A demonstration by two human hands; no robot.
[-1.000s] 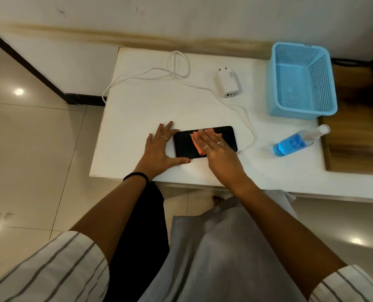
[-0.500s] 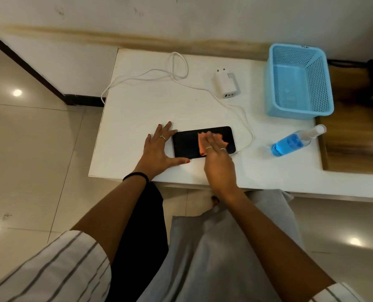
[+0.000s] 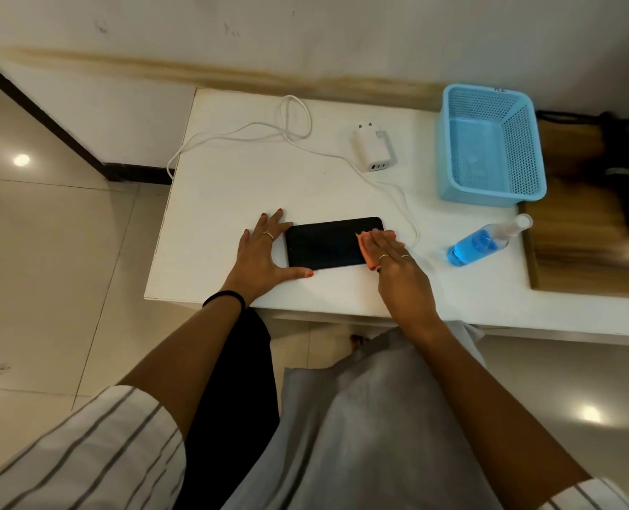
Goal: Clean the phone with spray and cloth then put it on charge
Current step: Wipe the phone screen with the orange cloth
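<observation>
Two hands on the white table [image 3: 213, 200], apart, one at each end of the phone [image 3: 324, 242]. Nearest the camera: striped sleeves, grey and black clothing, both forearms reaching forward. Left hand [image 3: 263, 252] lies flat, fingers spread and straight, thumb along the phone's near edge, fingers against its left end; ring on one finger, black band on the wrist. Right hand [image 3: 393, 259] flat, fingers straight and together, pressing an orange cloth [image 3: 366, 248] onto the phone's right end; cloth mostly hidden under the palm, edges showing at the left and far side. Phone lies face up, screen dark, long side parallel to the table's near edge, close to that edge.

Right of the phone: spray bottle [image 3: 478, 244] with blue liquid, lying on its side, nozzle pointing to the far right. White cable [image 3: 404, 200] runs just beside the phone's right end, past the right hand, then back across the table in a loop and over the left edge. White charger plug [image 3: 373, 149] lies farther back, pins pointing away. Blue mesh basket [image 3: 489, 185] at the far right of the table. Behind it all, the wall.
</observation>
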